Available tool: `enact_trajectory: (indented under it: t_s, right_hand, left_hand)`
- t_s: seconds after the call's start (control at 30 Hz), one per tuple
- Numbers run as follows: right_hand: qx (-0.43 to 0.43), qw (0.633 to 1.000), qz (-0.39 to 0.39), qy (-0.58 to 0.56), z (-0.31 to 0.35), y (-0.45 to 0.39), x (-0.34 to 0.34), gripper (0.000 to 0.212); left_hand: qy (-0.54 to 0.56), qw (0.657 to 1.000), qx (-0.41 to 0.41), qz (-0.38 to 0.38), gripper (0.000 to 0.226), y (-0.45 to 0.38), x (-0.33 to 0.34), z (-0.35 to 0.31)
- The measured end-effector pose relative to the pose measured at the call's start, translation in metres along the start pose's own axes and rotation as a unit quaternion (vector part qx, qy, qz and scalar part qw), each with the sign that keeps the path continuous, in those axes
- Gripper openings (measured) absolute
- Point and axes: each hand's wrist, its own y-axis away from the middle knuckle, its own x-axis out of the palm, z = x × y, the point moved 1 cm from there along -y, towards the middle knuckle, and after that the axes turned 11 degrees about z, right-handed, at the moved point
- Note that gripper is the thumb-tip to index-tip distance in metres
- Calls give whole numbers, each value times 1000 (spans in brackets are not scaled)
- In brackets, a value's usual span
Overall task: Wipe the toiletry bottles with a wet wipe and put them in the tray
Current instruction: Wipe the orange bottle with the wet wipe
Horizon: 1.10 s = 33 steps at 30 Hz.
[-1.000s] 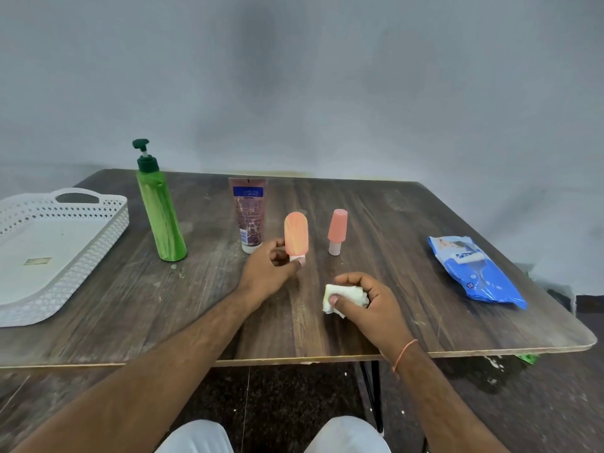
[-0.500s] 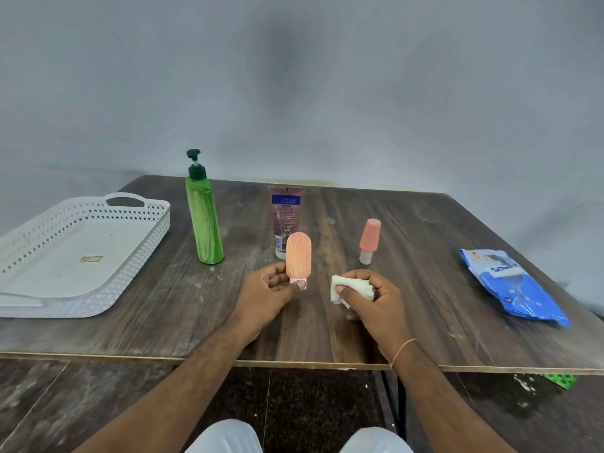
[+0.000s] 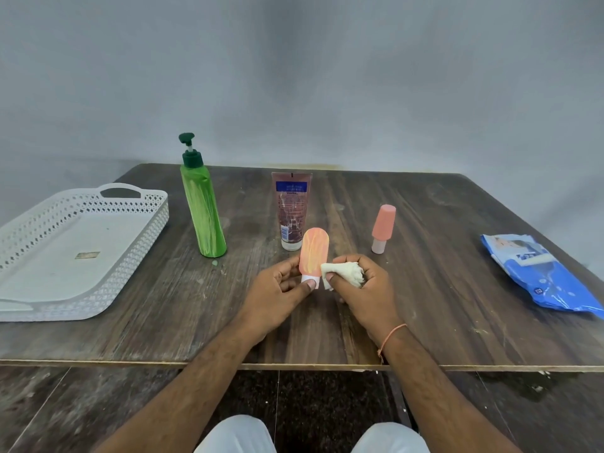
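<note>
My left hand (image 3: 277, 295) pinches the white cap end of a flat orange bottle (image 3: 313, 251) and holds it upright above the table. My right hand (image 3: 362, 289) grips a crumpled white wet wipe (image 3: 343, 273), whose edge touches the bottle's lower right side. A tall green pump bottle (image 3: 202, 207), a brown tube (image 3: 292, 210) standing on its cap and a small orange bottle (image 3: 382, 227) stand on the wooden table (image 3: 441, 305). The white perforated tray (image 3: 81, 250) sits at the left with nothing in it but a small sticker.
A blue wet-wipe pack (image 3: 539, 273) lies near the table's right edge. The table's front edge runs just below my wrists. A grey wall stands behind the table.
My right hand has brought the wipe left and up against the flat orange bottle. The left hand keeps its hold on the bottle. The camera view has shifted left.
</note>
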Motion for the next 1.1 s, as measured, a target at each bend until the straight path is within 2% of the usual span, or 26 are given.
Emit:
enact_trajectory:
  t_s: [0.2,0.33,0.5,0.7,0.87,1.03,1.1]
  right_hand:
    - [-16,999,-17,31,2,2,1,23]
    - [-61,994,-27,91,11,7,2,27]
    - [-98,986,-10,135,14,10,5,22]
    - [-76,987,-43,133,15,9,4,22]
    - [-85,987,-18,133,14,10,3,21]
    - [-63,988,-47,135,12,8,3,21]
    - [-67,988,-37,135,14,8,3,21]
  left_hand:
    - [7,1000,-9,-2,57,0,-3,5]
    - [17,1000,-21,-13,47,0,-3,6]
    - [32,999,-29,-32,43,-2,-5,10]
    - [9,999,-26,-22,39,-3,-3,12]
    - [10,999,-22,-29,40,-2,-3,12]
    - [1,999,-26,-28,39,-2,-2,10]
    - [-5,999,-26,-27,40,-2,-1,10]
